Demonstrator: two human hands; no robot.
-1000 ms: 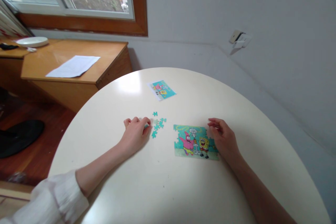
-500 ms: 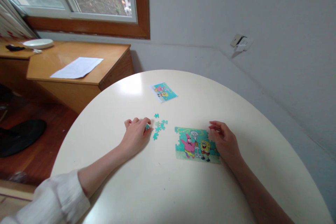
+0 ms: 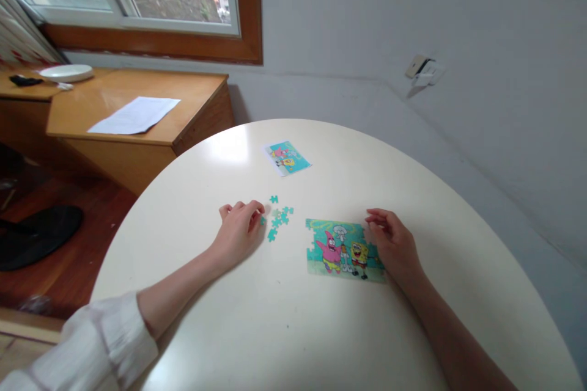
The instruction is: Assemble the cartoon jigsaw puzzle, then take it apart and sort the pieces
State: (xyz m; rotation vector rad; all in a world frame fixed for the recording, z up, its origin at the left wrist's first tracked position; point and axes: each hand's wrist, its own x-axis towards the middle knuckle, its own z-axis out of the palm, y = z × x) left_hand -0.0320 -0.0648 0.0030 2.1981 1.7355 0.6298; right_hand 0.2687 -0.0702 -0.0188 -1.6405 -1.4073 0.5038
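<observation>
A partly assembled jigsaw puzzle (image 3: 330, 266) with cartoon figures lies flat on the white table, with gaps along its left and upper right edges. My right hand (image 3: 394, 244) rests against its right side, fingers loosely bent and apart, the thumb by the upper right gap; nothing shows in its grasp. Left of the puzzle, several loose teal pieces (image 3: 276, 220) form a small cluster. Beside them my left hand (image 3: 238, 229) is closed in a pinch, and a small teal puzzle piece (image 3: 263, 220) shows at its thumb and index finger. The fingers partly cover that piece.
A reference picture (image 3: 293, 162) of the same scene lies farther back on the round white table (image 3: 220, 330). To the left stands a wooden desk (image 3: 197, 88) with a paper sheet (image 3: 135, 115) and a white plate (image 3: 66, 72). A wall socket (image 3: 424, 68) is at right.
The teal piece at my left fingertips shows slightly farther right, toward the cluster. My right hand and the assembled puzzle stay in place; the view has shifted a little.
</observation>
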